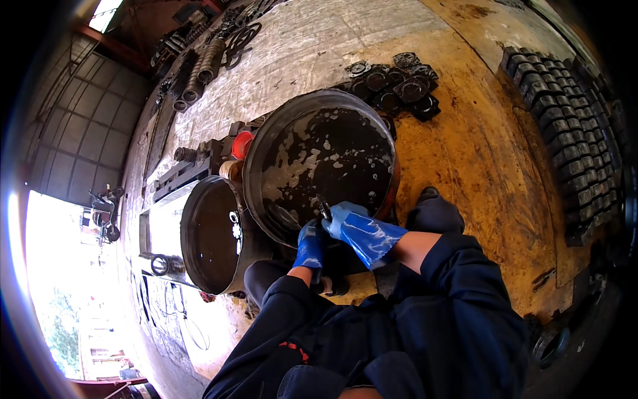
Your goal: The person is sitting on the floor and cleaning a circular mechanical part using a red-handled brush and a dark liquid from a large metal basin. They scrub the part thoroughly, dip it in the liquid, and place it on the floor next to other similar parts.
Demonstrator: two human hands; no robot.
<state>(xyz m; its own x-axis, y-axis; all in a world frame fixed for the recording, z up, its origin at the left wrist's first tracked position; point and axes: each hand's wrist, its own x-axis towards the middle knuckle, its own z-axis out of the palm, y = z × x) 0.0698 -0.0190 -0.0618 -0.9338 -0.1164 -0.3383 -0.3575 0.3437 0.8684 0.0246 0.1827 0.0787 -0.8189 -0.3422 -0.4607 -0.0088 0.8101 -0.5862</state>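
A wide round metal tub (282, 114) stands in front of me, holding dark liquid (332, 143) with patches of pale foam. Both my hands wear blue rubber gloves and meet at its near rim. My right hand (352, 223) is closed around a small dark object (325, 210) that pokes up past the fingers; its kind is unclear. Just left of it, my left hand (310, 245) is curled in at the rim, its fingertips close to the right hand's. What the left fingers grip, if anything, is hidden.
Left of the tub stands a smaller round drum (189, 229) of brown liquid. A red bowl-like thing (242, 144) sits between them. Dark flat parts (405, 85) are heaped beyond the tub. Rows of black blocks (558, 120) line the right; coil-like cylinders (211, 60) lie far left.
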